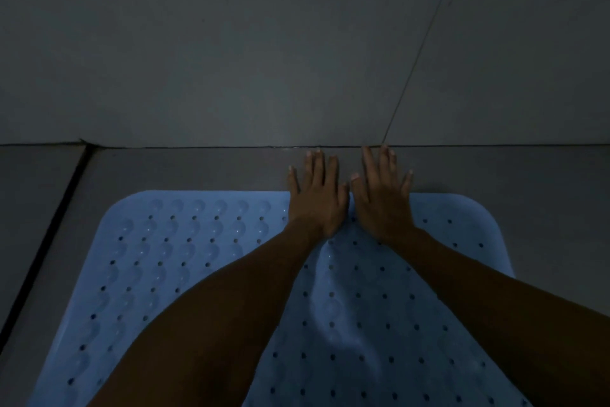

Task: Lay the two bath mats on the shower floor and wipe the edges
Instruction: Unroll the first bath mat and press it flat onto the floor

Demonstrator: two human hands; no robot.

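Note:
A light blue rubber bath mat (171, 261) with rows of small holes and suction bumps lies flat on the grey shower floor (198, 169). Its far edge runs a short way from the wall. My left hand (315, 192) and my right hand (383, 195) lie flat side by side over the middle of that far edge. Their palms rest on the mat. The spread fingers reach past it onto the bare floor, nearly to the wall joint. Neither hand holds anything. My forearms cover the mat's centre. Only one mat shows.
A grey tiled wall (231, 43) rises straight ahead, with one slanted grout line (419, 57). On the left a dark groove (46, 238) separates the shower floor from another grey slab. The light is dim.

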